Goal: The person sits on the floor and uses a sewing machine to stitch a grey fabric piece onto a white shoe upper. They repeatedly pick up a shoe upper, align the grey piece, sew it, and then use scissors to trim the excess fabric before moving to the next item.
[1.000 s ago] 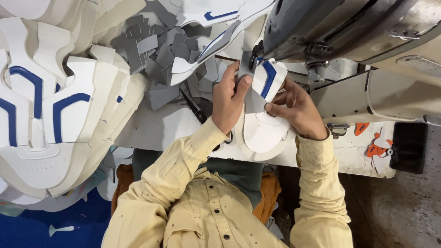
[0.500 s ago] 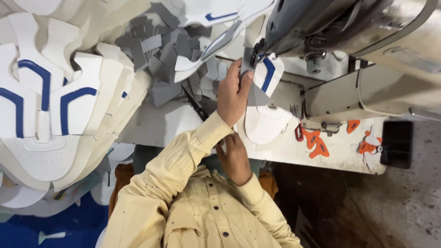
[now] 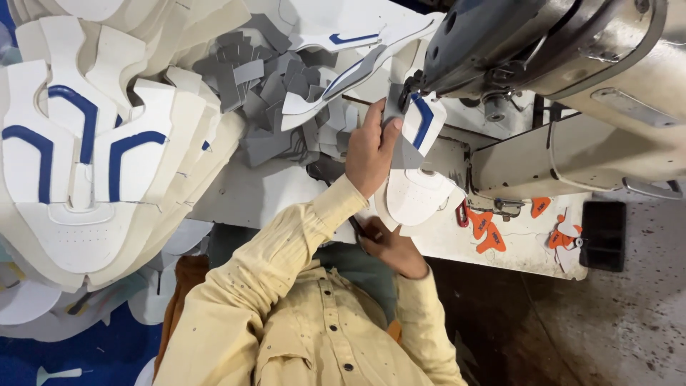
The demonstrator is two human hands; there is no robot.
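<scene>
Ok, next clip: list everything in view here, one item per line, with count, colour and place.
shoe upper piece: one, white with a blue stripe, at the sewing machine's needle
sewing machine: one, beige-grey, upper right
stack of cut uppers: many, white with blue stripes, left
grey cut pieces: a heap, grey, top centre
loose upper pieces: a few, white with blue stripes, above the grey heap
orange shapes: several, orange, on the table front, right of the hands
table: one, white, centre
floor: grey, lower right
shirt: one, pale yellow, bottom centre
left hand: on the upper piece near the needle
right hand: low at the table edge; its grip cannot be made out
</scene>
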